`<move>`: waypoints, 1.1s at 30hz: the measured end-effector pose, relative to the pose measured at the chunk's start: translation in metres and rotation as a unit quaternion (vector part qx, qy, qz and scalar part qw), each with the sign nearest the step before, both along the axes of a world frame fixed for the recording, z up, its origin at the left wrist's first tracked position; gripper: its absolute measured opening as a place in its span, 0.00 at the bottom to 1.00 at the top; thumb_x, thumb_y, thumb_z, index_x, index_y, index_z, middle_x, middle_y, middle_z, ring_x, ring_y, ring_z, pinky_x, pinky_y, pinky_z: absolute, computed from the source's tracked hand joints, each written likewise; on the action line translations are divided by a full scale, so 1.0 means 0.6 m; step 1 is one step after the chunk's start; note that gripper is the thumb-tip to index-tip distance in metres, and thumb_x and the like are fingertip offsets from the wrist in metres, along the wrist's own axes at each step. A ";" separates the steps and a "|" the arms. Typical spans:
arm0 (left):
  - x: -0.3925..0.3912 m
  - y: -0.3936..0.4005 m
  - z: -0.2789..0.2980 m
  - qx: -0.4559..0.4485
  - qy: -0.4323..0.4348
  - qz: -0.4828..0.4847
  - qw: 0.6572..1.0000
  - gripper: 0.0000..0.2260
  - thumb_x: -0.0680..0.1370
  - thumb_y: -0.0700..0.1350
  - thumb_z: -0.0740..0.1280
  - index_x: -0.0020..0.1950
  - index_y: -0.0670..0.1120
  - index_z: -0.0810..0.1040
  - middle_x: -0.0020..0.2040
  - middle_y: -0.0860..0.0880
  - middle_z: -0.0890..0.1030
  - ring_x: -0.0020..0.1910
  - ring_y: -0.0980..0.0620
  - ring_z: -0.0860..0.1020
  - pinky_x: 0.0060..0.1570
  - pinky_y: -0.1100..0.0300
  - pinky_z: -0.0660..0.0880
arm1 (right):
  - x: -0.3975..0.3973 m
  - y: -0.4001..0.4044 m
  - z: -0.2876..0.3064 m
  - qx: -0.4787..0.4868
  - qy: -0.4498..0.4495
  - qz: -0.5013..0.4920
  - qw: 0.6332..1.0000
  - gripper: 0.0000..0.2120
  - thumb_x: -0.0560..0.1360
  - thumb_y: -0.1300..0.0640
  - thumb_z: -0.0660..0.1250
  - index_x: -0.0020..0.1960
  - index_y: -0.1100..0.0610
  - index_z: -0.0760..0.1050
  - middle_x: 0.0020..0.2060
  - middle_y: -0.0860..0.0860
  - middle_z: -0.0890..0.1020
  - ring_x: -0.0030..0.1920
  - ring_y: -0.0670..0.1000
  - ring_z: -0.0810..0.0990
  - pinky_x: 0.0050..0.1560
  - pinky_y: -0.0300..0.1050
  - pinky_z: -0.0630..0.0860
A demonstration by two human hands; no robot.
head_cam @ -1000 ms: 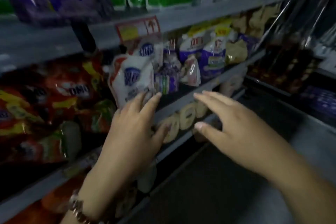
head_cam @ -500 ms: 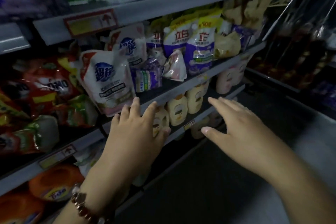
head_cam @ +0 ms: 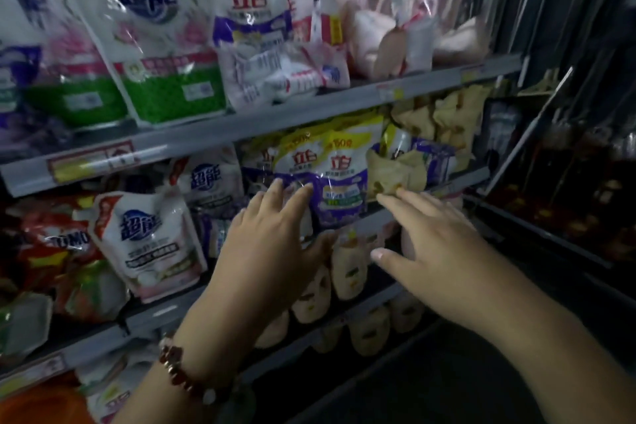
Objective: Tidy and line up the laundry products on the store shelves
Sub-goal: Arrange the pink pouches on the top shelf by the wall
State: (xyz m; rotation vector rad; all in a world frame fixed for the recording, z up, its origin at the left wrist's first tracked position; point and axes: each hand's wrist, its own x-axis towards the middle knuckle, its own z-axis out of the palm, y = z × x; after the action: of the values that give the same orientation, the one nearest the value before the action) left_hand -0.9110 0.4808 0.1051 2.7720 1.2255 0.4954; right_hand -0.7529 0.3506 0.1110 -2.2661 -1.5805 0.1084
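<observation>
Two purple-and-yellow detergent pouches (head_cam: 339,175) stand side by side on the middle shelf (head_cam: 457,182). My left hand (head_cam: 272,241) reaches up with straight fingers, its fingertips at the lower edge of the left pouch. My right hand (head_cam: 437,244) is open, fingers spread, its tips just below a crumpled yellowish pack (head_cam: 395,172) to the right of the pouches. A white pouch with a blue logo (head_cam: 151,241) leans at the left of the same shelf. Neither hand holds anything.
The upper shelf (head_cam: 344,103) carries large white-and-green bags (head_cam: 165,45), a purple-and-yellow pouch and pink packs (head_cam: 430,21). Red bags (head_cam: 51,251) crowd the middle shelf's far left. Pale bottles (head_cam: 347,268) line the lower shelves. A dark rack of goods stands at the right.
The view has tilted upward and the upper shelf has come into sight. Both hands have risen from the shelf edge to the purple-and-yellow pouches, still open.
</observation>
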 end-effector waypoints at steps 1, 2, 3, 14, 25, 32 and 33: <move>0.004 0.010 0.008 -0.003 0.000 0.020 1.000 0.35 0.78 0.68 0.56 0.80 0.59 0.49 0.82 0.48 0.50 0.79 0.47 0.52 0.75 0.49 0.56 | 0.011 0.011 0.010 0.003 -0.008 0.007 1.000 0.33 0.79 0.39 0.57 0.79 0.41 0.45 0.79 0.42 0.48 0.78 0.45 0.45 0.76 0.46 0.42; 0.008 0.021 0.015 -0.006 -0.002 0.041 0.999 0.35 0.78 0.68 0.56 0.80 0.59 0.49 0.82 0.48 0.51 0.79 0.46 0.53 0.75 0.49 0.57 | 0.021 0.023 0.019 0.010 -0.018 0.014 1.000 0.33 0.79 0.39 0.57 0.79 0.41 0.45 0.79 0.42 0.49 0.78 0.46 0.45 0.76 0.47 0.42; 0.012 0.030 0.022 -0.005 -0.003 0.057 0.998 0.35 0.78 0.68 0.56 0.80 0.58 0.49 0.82 0.48 0.51 0.79 0.45 0.54 0.75 0.49 0.58 | 0.030 0.038 0.028 0.018 -0.027 0.020 0.999 0.33 0.79 0.38 0.57 0.79 0.41 0.46 0.79 0.42 0.49 0.78 0.46 0.45 0.76 0.48 0.42; 0.079 0.180 0.112 0.075 -0.061 0.068 0.993 0.34 0.78 0.66 0.57 0.80 0.58 0.49 0.82 0.46 0.50 0.79 0.45 0.52 0.76 0.50 0.55 | 0.107 0.215 0.107 0.089 0.011 0.058 0.994 0.30 0.78 0.40 0.62 0.77 0.41 0.55 0.76 0.39 0.57 0.74 0.44 0.60 0.72 0.45 0.61; 0.178 0.335 0.117 0.193 -0.053 0.080 0.976 0.28 0.79 0.58 0.62 0.77 0.55 0.59 0.80 0.44 0.56 0.79 0.41 0.50 0.76 0.41 0.50 | 0.296 0.450 0.190 0.111 0.106 -0.007 0.988 0.28 0.78 0.39 0.63 0.72 0.54 0.69 0.68 0.53 0.75 0.64 0.54 0.74 0.56 0.46 0.70; 0.194 0.347 0.113 0.232 -0.095 0.149 0.957 0.24 0.77 0.60 0.53 0.68 0.53 0.73 0.70 0.46 0.72 0.71 0.43 0.66 0.66 0.41 0.66 | 0.363 0.562 0.180 0.049 0.087 0.031 0.995 0.25 0.77 0.38 0.64 0.58 0.60 0.76 0.47 0.53 0.80 0.45 0.52 0.78 0.40 0.43 0.68; 0.198 0.348 0.112 0.237 -0.098 0.158 0.953 0.25 0.77 0.60 0.52 0.67 0.52 0.75 0.69 0.46 0.73 0.70 0.42 0.67 0.66 0.41 0.66 | 0.371 0.566 0.181 0.063 0.111 0.044 0.991 0.20 0.77 0.41 0.65 0.53 0.59 0.76 0.42 0.51 0.79 0.41 0.50 0.76 0.36 0.42 0.67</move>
State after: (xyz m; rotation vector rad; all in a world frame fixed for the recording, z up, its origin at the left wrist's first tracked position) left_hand -0.7919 0.6895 0.1721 2.7847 1.6972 1.2069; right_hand -0.5302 0.6903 0.2198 -2.0115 -1.5242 0.2670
